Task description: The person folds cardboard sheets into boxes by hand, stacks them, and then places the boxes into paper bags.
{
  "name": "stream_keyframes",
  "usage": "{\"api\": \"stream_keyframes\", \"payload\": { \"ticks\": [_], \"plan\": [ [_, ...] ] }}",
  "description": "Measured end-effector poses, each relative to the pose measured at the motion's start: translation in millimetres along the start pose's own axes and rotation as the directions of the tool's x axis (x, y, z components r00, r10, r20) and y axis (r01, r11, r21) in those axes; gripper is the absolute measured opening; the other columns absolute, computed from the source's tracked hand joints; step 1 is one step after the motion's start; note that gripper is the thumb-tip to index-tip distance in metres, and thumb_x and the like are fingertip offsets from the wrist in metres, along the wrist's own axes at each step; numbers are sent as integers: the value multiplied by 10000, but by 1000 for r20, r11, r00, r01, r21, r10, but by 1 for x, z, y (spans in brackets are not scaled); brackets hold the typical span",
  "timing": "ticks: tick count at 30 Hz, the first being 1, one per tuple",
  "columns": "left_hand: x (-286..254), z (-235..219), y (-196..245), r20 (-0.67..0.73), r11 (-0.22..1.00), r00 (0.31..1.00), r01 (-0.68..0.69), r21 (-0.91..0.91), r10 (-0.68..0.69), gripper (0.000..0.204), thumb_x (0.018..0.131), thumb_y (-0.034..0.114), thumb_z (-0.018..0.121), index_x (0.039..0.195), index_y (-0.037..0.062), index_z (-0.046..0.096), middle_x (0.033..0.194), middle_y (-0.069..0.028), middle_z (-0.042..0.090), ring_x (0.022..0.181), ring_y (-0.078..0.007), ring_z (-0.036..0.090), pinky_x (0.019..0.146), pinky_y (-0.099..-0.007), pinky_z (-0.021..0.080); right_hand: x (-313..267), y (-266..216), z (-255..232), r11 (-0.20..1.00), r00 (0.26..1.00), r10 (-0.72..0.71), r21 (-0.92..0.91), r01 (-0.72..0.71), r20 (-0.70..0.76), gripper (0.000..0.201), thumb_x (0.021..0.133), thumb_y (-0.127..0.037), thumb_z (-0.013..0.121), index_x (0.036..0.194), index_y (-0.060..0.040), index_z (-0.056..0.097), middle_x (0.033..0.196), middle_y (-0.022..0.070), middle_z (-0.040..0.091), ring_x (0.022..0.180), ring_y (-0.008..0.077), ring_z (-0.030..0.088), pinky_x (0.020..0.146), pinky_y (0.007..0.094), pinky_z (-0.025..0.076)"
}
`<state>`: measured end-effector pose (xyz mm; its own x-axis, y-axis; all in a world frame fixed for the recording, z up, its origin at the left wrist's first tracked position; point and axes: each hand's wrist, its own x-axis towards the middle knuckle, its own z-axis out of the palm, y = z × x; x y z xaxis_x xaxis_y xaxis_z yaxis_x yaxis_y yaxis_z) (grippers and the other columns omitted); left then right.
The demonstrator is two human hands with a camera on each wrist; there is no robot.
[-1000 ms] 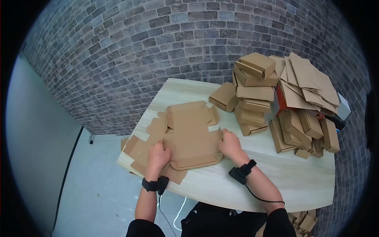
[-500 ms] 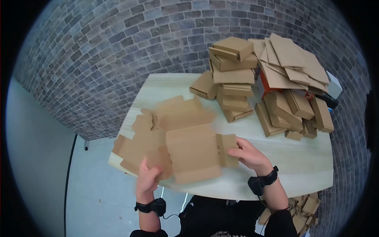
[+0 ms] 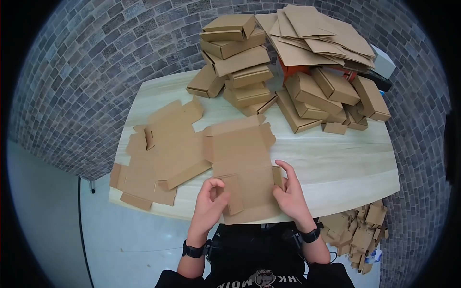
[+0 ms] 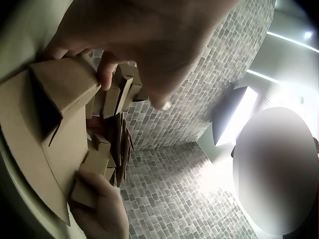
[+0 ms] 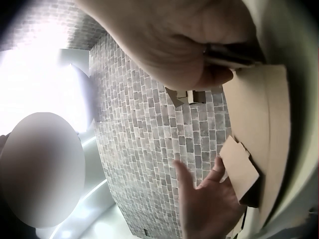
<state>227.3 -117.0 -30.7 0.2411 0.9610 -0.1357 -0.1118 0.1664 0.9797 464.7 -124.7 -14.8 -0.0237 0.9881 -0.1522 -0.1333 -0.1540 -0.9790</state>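
Observation:
A partly folded cardboard box blank (image 3: 242, 153) lies at the table's front edge, its lid panel pointing away from me. On its left, a side flap (image 3: 233, 194) stands folded inward over the base. My left hand (image 3: 210, 204) touches this flap from outside, fingers behind it and thumb apart, as the right wrist view shows. My right hand (image 3: 293, 197) pinches the raised right flap (image 3: 278, 177) between thumb and fingers, its index finger stretched past the flap. In the left wrist view, the right hand (image 4: 102, 206) has its thumb over that flap.
Flat box blanks (image 3: 177, 137) overlap on the table's left. Finished boxes stand in a stack (image 3: 240, 67) at the back, with more boxes (image 3: 331, 96) to the right under a pile of folded cardboard (image 3: 321, 38). More cardboard (image 3: 357, 233) lies on the floor at right.
The blank has come off the flat ones at left, towards the front edge between my hands. Its side flaps have turned up, the left one inward. The head view has shifted too.

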Motion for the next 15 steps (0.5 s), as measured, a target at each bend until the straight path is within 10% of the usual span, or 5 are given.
{"api": "stream_keyframes", "payload": {
  "ticks": [3, 15],
  "plan": [
    [3, 16, 1, -254, 998, 967, -27, -51, 13, 365, 896, -55, 539, 1237, 30, 441, 1197, -97, 557, 1092, -162, 568, 914, -307, 477, 0, 4, -2, 998, 998, -38, -51, 41, 53, 634, 861, 97, 414, 1475, -8, 297, 1226, 103, 571, 1133, 144, 547, 988, 277, 418],
    [-4, 3, -7, -208, 980, 973, 63, -189, -103, 664, 759, -144, 417, 1400, 27, 439, 1146, -136, 611, 1030, -205, 634, 857, -327, 526, -1, 27, -25, 896, 977, 109, 407, -177, 184, 763, 703, 154, 399, 1453, 15, 375, 1319, 102, 542, 1226, 173, 526, 1045, 320, 404]
  ]
}}
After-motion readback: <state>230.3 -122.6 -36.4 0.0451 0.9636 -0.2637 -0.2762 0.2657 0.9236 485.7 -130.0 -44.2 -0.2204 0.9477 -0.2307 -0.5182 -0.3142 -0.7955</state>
